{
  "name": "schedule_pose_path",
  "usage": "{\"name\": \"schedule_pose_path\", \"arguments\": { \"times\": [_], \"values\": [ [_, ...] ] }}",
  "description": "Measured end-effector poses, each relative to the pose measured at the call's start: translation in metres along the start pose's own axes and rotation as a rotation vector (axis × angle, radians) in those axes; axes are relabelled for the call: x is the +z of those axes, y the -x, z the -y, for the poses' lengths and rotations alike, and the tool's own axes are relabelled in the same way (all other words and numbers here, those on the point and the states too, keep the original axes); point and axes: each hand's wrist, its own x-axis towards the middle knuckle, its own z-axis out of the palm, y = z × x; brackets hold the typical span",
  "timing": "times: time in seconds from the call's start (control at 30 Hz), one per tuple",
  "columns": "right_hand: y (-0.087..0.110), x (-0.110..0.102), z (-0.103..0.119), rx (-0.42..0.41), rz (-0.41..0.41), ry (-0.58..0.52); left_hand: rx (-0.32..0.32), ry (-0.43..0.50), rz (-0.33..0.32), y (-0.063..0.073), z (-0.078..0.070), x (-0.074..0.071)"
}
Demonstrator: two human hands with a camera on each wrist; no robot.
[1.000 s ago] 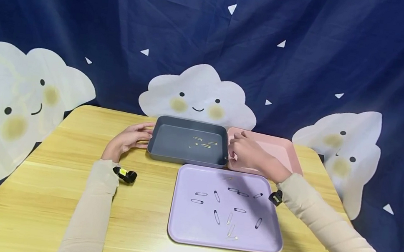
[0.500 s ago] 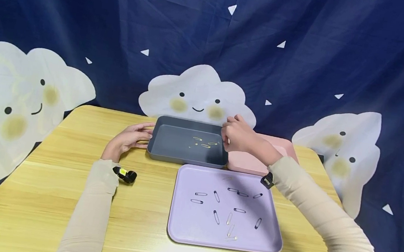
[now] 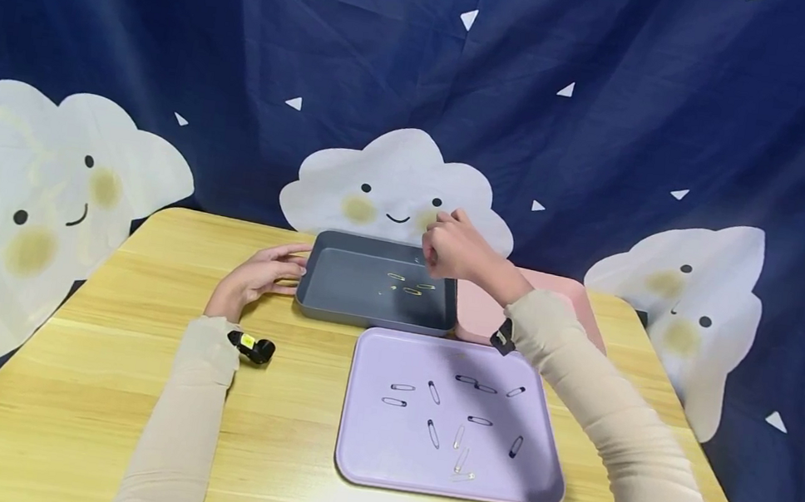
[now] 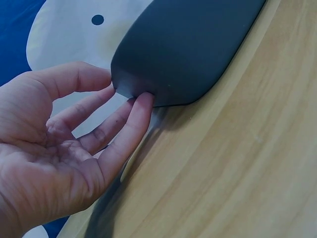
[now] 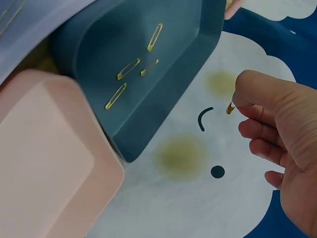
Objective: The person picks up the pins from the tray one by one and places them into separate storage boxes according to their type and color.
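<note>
My right hand (image 3: 459, 250) is raised over the right back corner of the dark grey tray (image 3: 339, 277). Between its thumb and index finger it pinches a gold safety pin (image 5: 230, 108), mostly hidden by the fingers. Several gold safety pins (image 5: 130, 68) lie inside the grey tray. My left hand (image 3: 264, 276) rests its spread fingertips against that tray's left end wall (image 4: 143, 74). Nearer to me, a lilac tray (image 3: 377, 457) bears several black-headed safety pins (image 3: 434, 392) and a few gold ones (image 3: 461, 459).
A pink tray (image 3: 571, 293) stands against the grey tray's right side, partly behind my right forearm. All three trays sit on a wooden table (image 3: 274, 436). A dark blue curtain (image 3: 367, 46) with cloud faces hangs behind the table.
My right hand has moved up and left, from the seam between the grey and pink trays to above the grey tray's back corner. My left hand has stayed at the grey tray.
</note>
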Motion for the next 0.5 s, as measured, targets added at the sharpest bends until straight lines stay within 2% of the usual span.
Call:
{"name": "schedule_pose_path", "arguments": {
  "times": [0.17,0.5],
  "values": [
    [-0.013,0.006,0.003,0.026,0.021,0.002,0.019,-0.016,-0.017,-0.013,0.014,-0.006],
    [-0.037,0.028,0.011,0.005,0.045,0.053,0.009,-0.019,-0.015,-0.012,0.013,-0.005]
  ]
}}
